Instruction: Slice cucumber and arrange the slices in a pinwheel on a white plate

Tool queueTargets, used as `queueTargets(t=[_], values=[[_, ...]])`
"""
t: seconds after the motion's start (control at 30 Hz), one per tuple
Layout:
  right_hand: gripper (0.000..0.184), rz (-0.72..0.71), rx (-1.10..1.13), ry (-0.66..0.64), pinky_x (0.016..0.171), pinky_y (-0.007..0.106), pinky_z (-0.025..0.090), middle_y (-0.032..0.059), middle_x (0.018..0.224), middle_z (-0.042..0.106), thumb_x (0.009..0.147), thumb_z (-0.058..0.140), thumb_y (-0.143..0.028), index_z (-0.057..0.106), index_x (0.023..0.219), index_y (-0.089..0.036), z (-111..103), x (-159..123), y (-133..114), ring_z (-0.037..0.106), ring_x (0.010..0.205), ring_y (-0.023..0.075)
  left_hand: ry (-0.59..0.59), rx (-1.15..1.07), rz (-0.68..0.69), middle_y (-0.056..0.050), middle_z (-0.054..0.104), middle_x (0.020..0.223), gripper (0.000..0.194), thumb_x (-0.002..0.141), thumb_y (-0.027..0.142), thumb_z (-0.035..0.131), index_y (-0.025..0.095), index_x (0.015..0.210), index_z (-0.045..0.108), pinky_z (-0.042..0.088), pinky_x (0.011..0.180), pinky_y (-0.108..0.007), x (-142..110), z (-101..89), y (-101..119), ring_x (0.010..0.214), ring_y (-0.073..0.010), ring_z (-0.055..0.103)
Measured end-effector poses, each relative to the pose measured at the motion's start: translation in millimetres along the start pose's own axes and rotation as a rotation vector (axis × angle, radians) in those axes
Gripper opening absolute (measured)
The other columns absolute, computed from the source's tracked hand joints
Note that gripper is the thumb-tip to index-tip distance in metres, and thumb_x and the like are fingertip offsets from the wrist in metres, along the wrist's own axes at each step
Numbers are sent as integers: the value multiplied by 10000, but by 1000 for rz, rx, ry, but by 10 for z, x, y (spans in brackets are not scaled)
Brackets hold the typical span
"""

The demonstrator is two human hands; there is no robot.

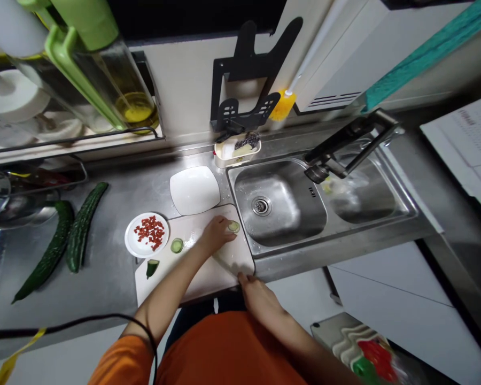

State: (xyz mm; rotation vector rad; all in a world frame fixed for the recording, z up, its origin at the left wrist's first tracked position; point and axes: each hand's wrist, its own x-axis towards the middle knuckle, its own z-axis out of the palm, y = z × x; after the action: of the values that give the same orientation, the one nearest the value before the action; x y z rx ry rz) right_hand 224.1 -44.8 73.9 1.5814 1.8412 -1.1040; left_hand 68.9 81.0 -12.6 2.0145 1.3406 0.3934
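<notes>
My left hand (215, 235) reaches over the right part of the white cutting board (200, 275), fingers closed round pale green cucumber slices (233, 226). At the board's near right edge, my right hand (258, 299) is closed on a knife; its thin blade (226, 266) points left, low over the board, and the handle is hidden in my fingers. Left of my left hand, a round cucumber piece (177, 245) lies on the board. A dark green cucumber end (152, 268) rests nearer the board's left edge.
A plate of chopped red bits (147, 235) overlaps the board's left corner; a white square plate (195, 190) sits behind it. Two whole cucumbers (84, 227) lie farther left. On the right is a steel sink (280, 203) with a black faucet (336, 147). A black cable (84, 320) crosses my left arm.
</notes>
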Motion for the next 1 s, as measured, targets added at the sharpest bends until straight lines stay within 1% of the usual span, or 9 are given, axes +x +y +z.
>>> queueTargets(t=[0.07, 0.13, 0.2, 0.27, 0.37, 0.5, 0.67, 0.83, 1.0], values=[[407, -45, 69, 50, 701, 252, 441, 105, 1029, 635, 854, 328, -78, 532, 1191, -180, -17, -60, 64, 636, 845, 193, 97, -66, -48, -66, 610, 1020, 256, 795, 325, 628, 199, 1018, 625, 463, 865, -293, -160, -120, -47, 968, -179, 561], [404, -68, 135, 147, 749, 257, 443, 110, 1077, 603, 885, 318, -131, 516, 1233, -183, -33, -113, 111, 616, 870, 185, 215, -116, -127, -54, 627, 964, 175, 839, 290, 570, 200, 975, 634, 478, 774, -261, -364, -243, -87, 861, -149, 584], [452, -54, 182, 273, 785, 272, 449, 126, 1152, 547, 903, 312, -179, 442, 1336, -183, -39, -119, 127, 596, 897, 187, 312, -145, -208, -41, 637, 896, 152, 863, 267, 524, 201, 932, 643, 471, 708, -242, -595, -329, -121, 761, -128, 580], [521, -20, 192, 387, 799, 290, 457, 149, 1211, 484, 909, 308, -200, 326, 1429, -174, -35, -47, 106, 580, 916, 195, 369, -144, -290, -30, 641, 832, 159, 866, 290, 518, 206, 871, 653, 458, 668, -240, -829, -360, -149, 698, -123, 562], [586, 20, 113, 490, 837, 315, 446, 186, 1265, 417, 882, 289, -122, 241, 1466, -137, -12, 195, 26, 552, 990, 217, 364, -158, -374, -26, 635, 783, 183, 868, 295, 500, 206, 806, 647, 453, 667, -242, -1135, -316, -168, 690, -129, 555], [611, 121, -3, 575, 892, 339, 418, 218, 1289, 404, 833, 275, -27, 272, 1441, -84, 39, 560, -95, 480, 1128, 259, 324, -232, -410, -41, 642, 870, 185, 874, 288, 478, 208, 852, 643, 461, 647, -230, -1398, -231, -163, 698, -123, 569], [548, 200, -118, 606, 873, 359, 436, 229, 1257, 446, 866, 279, -53, 303, 1413, -57, 169, 795, -134, 490, 1111, 272, 338, -222, -429, -58, 638, 893, 191, 878, 282, 470, 202, 863, 643, 478, 664, -235, -1518, -229, -199, 745, -138, 593], [502, 120, -274, 738, 788, 343, 478, 242, 1229, 471, 889, 291, -70, 323, 1388, -27, 320, 901, -99, 526, 1026, 261, 391, -214, -388, -57, 630, 880, 177, 875, 255, 482, 191, 867, 647, 479, 681, -227, -1524, -250, -271, 766, -134, 598], [539, 81, -348, 834, 662, 349, 516, 236, 1205, 496, 851, 381, -71, 336, 1387, -48, 352, 960, -115, 553, 898, 246, 451, -199, -340, -60, 630, 871, 177, 870, 261, 502, 179, 896, 657, 469, 639, -225, -1448, -298, -347, 743, -133, 593]])
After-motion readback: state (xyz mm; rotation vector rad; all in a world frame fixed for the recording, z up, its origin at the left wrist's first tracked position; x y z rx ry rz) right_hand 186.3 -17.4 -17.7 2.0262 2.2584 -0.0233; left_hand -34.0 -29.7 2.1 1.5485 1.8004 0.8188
